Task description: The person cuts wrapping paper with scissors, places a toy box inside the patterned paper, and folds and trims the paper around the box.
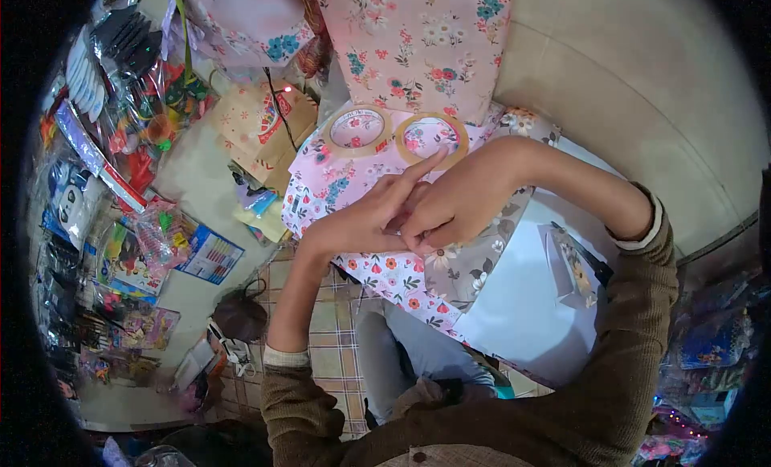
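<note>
My left hand (pixel 361 218) and my right hand (pixel 459 208) meet above a stack of floral paper sheets (pixel 393 276). One finger of the left hand stretches out to the upper right; its others are partly covered by the right hand. The right hand's fingers curl in against the left, and whatever lies between them is hidden. Just beyond the hands, two tape rolls (pixel 328 128) lie flat on pink floral paper (pixel 309 182). A grey floral sheet (pixel 490 254) is under the right hand.
To the right, a folded paper piece (pixel 562 268) and a black-handled tool (pixel 596 266) rest on a white surface (pixel 514 322). A large floral-wrapped box (pixel 418 49) stands behind. Brown paper bags (pixel 257 130) and packaged goods (pixel 132 258) crowd the left side.
</note>
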Demonstrator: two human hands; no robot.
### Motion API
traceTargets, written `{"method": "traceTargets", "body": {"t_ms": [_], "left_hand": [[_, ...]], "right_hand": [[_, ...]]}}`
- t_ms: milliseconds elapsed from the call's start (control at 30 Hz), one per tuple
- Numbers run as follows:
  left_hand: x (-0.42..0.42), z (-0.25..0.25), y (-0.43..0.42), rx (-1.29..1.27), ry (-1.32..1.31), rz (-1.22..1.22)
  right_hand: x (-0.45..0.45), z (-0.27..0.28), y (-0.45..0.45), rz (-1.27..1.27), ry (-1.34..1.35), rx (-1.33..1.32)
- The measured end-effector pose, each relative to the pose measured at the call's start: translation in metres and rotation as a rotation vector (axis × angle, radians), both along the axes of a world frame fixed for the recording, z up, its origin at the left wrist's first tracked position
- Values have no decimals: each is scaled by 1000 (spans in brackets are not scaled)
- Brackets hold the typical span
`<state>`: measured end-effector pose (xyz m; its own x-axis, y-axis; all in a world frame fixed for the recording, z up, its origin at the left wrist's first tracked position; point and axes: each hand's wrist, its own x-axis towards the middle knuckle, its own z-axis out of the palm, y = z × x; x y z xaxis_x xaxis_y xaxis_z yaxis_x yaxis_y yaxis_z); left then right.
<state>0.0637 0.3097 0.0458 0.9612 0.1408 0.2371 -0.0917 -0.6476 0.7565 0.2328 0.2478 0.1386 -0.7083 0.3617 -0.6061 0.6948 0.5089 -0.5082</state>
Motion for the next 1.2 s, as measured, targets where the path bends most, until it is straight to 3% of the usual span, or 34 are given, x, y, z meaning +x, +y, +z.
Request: {"method": "traceTargets", "body": {"t_ms": [67,133,267,467,567,800,900,1000,1100,1200], "left_hand": [[-1,5,-2,126,-28,-33],[-6,10,-10,138,23,16],[-10,5,-18,252,-51,51],[-11,4,-36,62,-60,43],[-21,7,-57,308,-61,231],[-18,-14,-92,-26,-338,438],[-11,-24,-117,-67,-440,642],[-7,-44,-128,-34,-631,765],[-7,-60,-131,-30,-639,843],[-4,-65,-128,170,-627,891]], "right_hand": [[0,4,-10,-62,8,5],[2,7,-30,-96,97,192],[16,-1,-71,-250,324,764],[35,12,-104,-404,-7,589],[37,2,-111,-376,108,684],[36,-5,-114,-371,125,698],[34,-3,-116,-389,134,688],[34,-5,-120,-412,170,703],[37,-7,-120,-421,188,704],[39,-11,-118,-387,153,747]]}}
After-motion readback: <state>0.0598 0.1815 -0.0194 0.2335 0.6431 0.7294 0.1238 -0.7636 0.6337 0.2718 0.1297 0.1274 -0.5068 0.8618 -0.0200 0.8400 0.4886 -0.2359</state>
